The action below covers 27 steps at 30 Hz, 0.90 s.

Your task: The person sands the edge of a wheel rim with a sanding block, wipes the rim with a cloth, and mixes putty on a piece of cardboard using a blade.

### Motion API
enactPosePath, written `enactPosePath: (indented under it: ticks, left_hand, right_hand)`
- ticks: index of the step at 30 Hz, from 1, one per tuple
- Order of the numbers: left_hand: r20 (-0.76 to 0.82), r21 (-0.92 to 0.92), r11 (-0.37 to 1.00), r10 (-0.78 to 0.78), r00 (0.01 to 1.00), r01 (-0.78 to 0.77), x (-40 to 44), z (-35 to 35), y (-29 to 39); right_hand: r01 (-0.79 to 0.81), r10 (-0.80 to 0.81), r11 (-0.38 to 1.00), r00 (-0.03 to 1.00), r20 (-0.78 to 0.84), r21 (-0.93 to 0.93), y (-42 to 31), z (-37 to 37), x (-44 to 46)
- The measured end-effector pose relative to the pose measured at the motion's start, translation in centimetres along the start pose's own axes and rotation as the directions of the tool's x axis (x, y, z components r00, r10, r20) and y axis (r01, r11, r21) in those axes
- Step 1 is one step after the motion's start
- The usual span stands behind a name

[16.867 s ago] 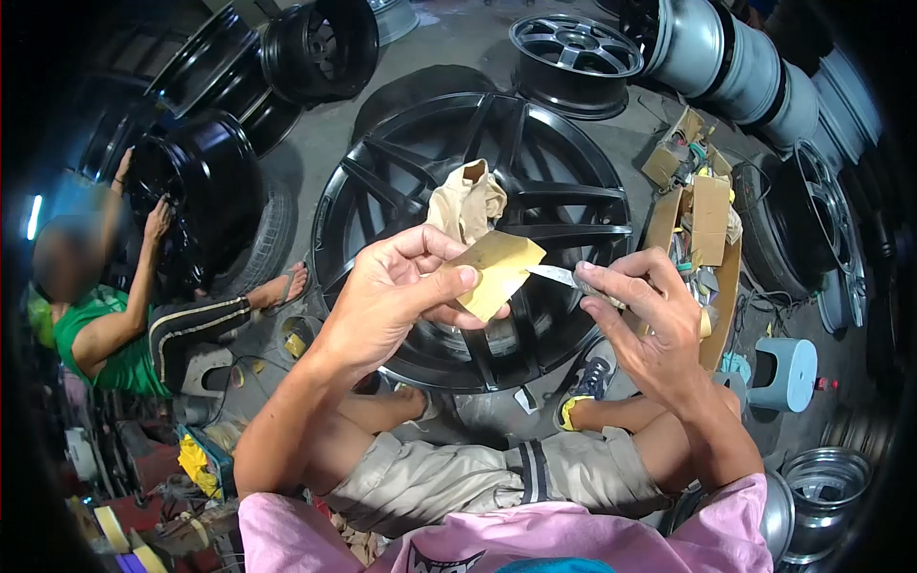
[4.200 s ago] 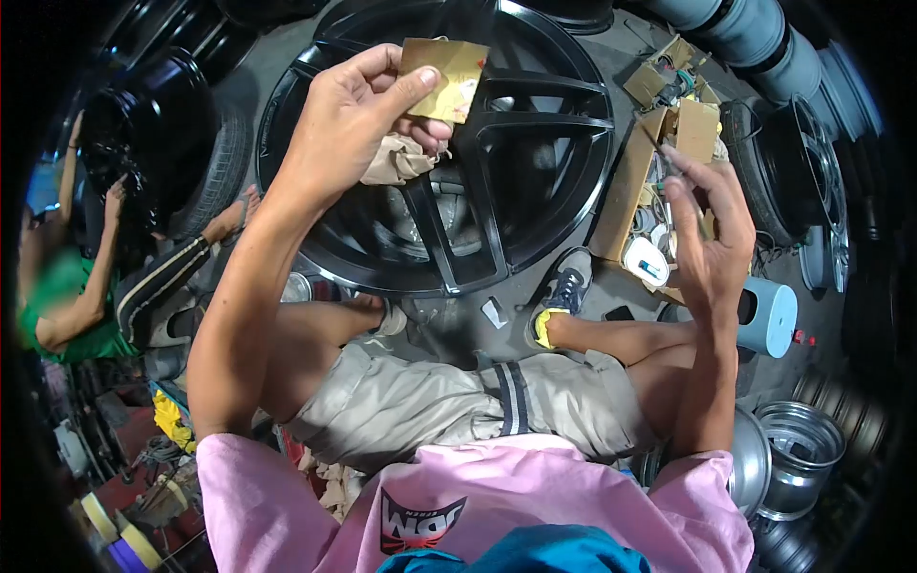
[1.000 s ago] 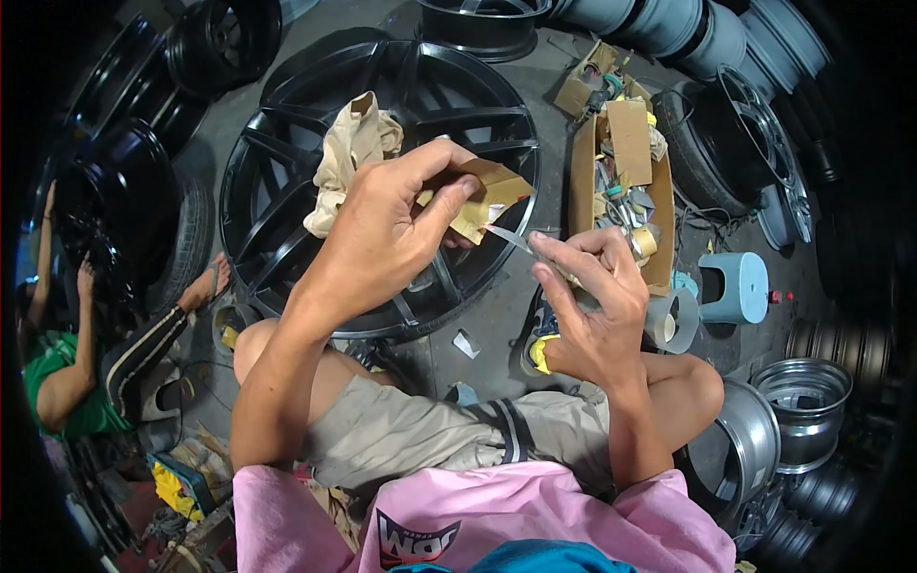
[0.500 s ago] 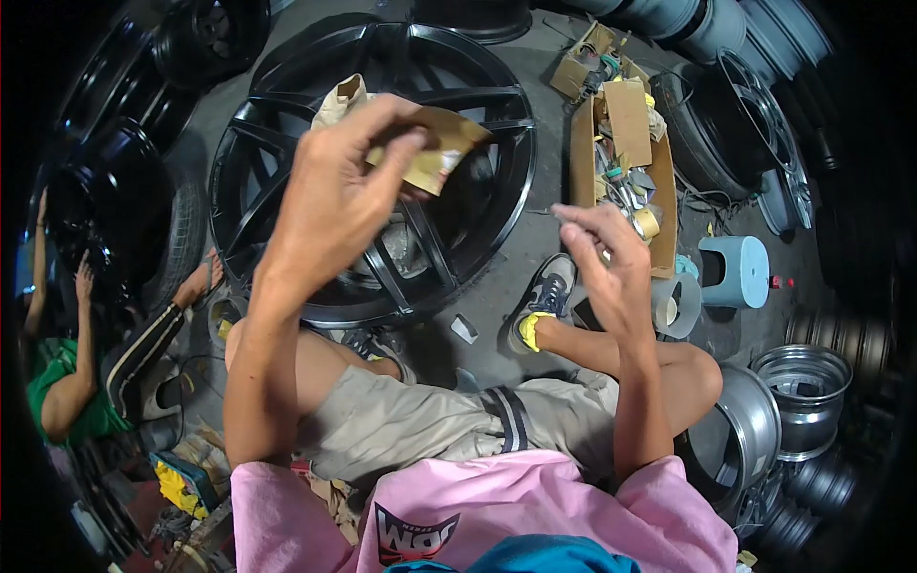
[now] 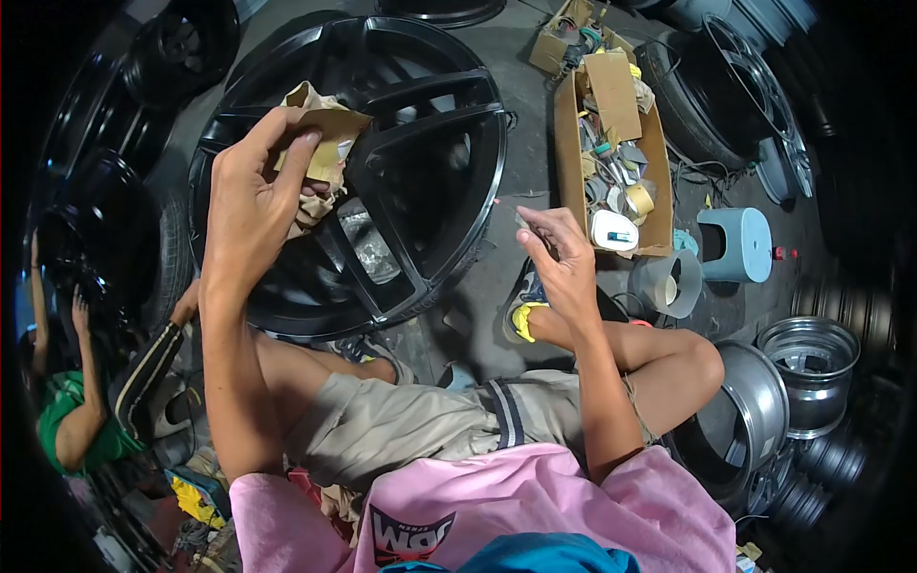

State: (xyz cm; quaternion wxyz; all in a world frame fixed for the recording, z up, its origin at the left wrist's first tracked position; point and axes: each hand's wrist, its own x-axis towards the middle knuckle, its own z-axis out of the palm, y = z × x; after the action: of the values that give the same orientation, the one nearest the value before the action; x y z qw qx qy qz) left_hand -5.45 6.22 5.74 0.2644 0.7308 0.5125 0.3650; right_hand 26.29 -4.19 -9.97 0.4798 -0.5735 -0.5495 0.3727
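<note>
My left hand (image 5: pixel 250 196) pinches a folded piece of tan sandpaper (image 5: pixel 336 143) between thumb and fingers. It is held above a large black wheel (image 5: pixel 401 162) that lies flat on the floor. A crumpled beige sheet or cloth (image 5: pixel 304 97) shows just behind the sandpaper; whether my hand touches it I cannot tell. To the right of the wheel's rim, my right hand (image 5: pixel 564 263) has thumb and fingertips pressed together. A small greyish bit seems to sit at the tips, too small to name.
A long cardboard box (image 5: pixel 570 143) of tools and tape stands right of the wheel. Beyond are a light blue stool (image 5: pixel 745 245), a translucent tub (image 5: pixel 673 284) and silver rims (image 5: pixel 810 372). Another person in a green shirt (image 5: pixel 81 420) sits at left beside black wheels.
The left hand has moved left with the sandpaper. My right hand has shifted slightly left and down, uncovering a white oval object in the box. The view has shifted a little too.
</note>
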Motion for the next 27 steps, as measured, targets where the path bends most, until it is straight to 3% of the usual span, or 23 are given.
enactPosePath:
  ticks: [12,16,18,20,22,27]
  left_hand:
    - [0.027,0.012,1.0,-0.014,1.0,0.014,-0.2,0.2,0.5]
    - [0.018,0.031,0.999,0.026,0.999,-0.027,-0.2,0.0,0.4]
    - [0.024,0.022,0.999,0.026,0.999,-0.027,-0.3,0.0,0.5]
    - [0.042,0.024,0.999,0.027,0.999,-0.028,-0.3,0.0,0.5]
    - [0.046,0.029,0.999,0.037,0.998,-0.038,-0.2,-0.1,0.4]
    - [0.047,0.036,0.999,0.028,0.999,-0.029,-0.2,-0.3,0.5]
  right_hand:
    - [-0.037,0.037,0.999,0.999,-0.026,-0.009,0.6,0.4,-0.6]
    - [0.039,-0.04,0.987,0.999,-0.007,-0.157,-1.6,-1.0,-0.2]
    - [0.14,-0.156,0.945,0.987,-0.033,-0.294,-2.5,-1.3,0.3]
    - [0.13,-0.147,0.943,0.989,-0.034,-0.308,-3.0,-1.1,0.9]
    - [0.218,-0.232,0.916,0.973,-0.001,-0.338,-2.9,-0.9,1.3]
    - [0.188,-0.2,0.916,0.98,0.004,-0.354,-2.9,-0.8,0.5]
